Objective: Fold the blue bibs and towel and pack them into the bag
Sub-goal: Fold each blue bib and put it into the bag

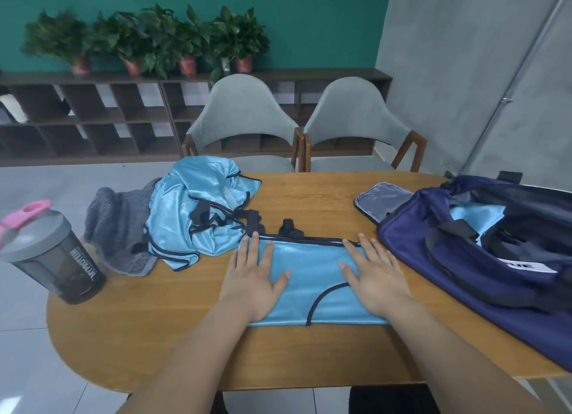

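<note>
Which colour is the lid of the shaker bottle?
Grey lid with a pink flip cap, in the head view.

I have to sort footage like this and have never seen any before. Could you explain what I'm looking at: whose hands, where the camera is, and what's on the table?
There is no machine here: a person wears a camera on the head, so this single picture looks forward and down at their own arms. The left hand and right hand lie flat on a folded blue bib, pressing it onto the wooden table; nothing is gripped. To the left sit a heap of unfolded blue bibs, a grey towel and a shaker bottle. On the right is an open navy bag with light blue cloth already inside.
</note>
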`<state>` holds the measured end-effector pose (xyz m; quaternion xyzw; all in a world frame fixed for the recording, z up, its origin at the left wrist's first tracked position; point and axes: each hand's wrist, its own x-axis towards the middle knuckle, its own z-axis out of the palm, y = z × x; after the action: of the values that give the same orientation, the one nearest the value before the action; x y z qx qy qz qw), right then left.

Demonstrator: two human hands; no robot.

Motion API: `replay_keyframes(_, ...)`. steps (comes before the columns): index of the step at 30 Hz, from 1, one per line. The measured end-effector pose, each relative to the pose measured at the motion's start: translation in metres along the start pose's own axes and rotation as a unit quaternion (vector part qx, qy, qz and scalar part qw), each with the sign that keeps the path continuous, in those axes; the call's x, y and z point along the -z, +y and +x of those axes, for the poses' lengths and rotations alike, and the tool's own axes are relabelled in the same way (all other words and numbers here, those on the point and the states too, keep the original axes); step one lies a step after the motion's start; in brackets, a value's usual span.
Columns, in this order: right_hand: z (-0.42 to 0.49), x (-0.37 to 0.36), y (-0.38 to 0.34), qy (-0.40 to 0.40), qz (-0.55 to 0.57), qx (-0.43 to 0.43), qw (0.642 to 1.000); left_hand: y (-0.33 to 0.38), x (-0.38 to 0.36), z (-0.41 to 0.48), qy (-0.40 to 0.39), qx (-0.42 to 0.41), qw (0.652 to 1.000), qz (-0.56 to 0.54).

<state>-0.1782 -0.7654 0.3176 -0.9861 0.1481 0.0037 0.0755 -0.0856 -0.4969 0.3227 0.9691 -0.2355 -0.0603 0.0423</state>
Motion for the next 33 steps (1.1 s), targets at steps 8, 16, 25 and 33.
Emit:
replay_keyframes(8, -0.002, 0.001, 0.027, 0.092, 0.216, 0.013, 0.972, -0.001, 0.002, -0.013, 0.259, -0.152, 0.952, -0.067)
replay_keyframes(16, 0.012, -0.002, 0.035, 0.125, 0.171, -0.007, 0.977, 0.117, -0.008, -0.055, 0.169, -0.315, 0.922, -0.147)
replay_keyframes(25, 0.013, -0.002, 0.038, 0.114, 0.181, -0.013, 0.977, 0.153, -0.025, -0.056, 0.153, -0.287, 0.944, -0.059)
replay_keyframes(33, 0.005, 0.011, 0.039, 0.117, 0.313, -0.035, 0.942, 0.16, -0.036, -0.06, 0.234, -0.3, 0.922, -0.071)
